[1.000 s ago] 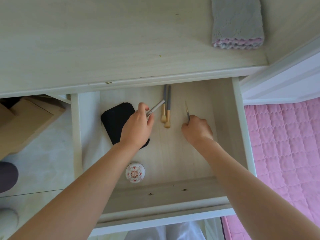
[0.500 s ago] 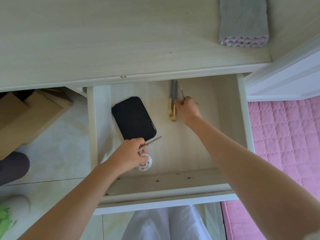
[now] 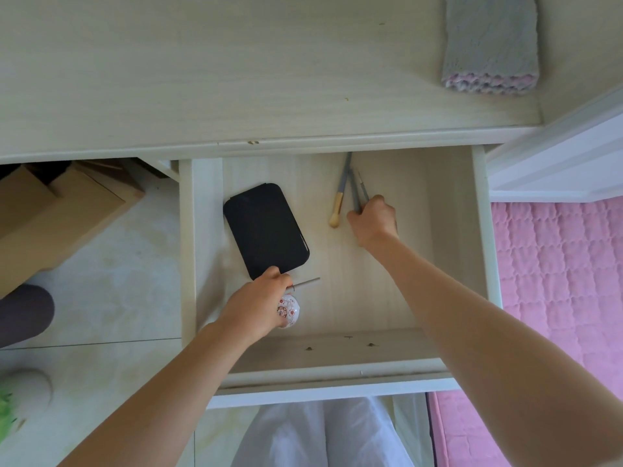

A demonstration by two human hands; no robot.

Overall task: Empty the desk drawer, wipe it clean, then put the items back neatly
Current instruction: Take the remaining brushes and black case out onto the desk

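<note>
Right, the drawer (image 3: 448,230) is pulled wide out of the pale wood-grain desk (image 3: 236,79), and I see both hands inside it. My left hand (image 3: 256,305) is curled closed around a thin grey stick (image 3: 308,283), its tip poking out to the right, while the hand sits over a small round white jar (image 3: 289,310) with a red floral pattern near the front left of the drawer. Just behind that hand lies a flat black case (image 3: 266,230) with rounded corners, matte, angled slightly on the drawer floor. My right hand (image 3: 372,222) is further back, fingers pressed together on two slim grey handles (image 3: 357,190) that fan out toward the rear wall. Beside them, touching near the far end, a third makeup brush (image 3: 338,200) lies loose, grey handle, gold ferrule, pale bristle tip pointing toward me. The drawer floor is light laminate, smooth, with a few small dark marks on the inner front ledge. Up on the desk's right end sits a folded grey cloth (image 3: 490,42), waffle-textured with a pink scalloped edge. To the right, a pink quilted bedspread (image 3: 556,281); to the left, glossy pale floor tiles (image 3: 111,288) and cardboard boxes (image 3: 60,210) under the desk.
</note>
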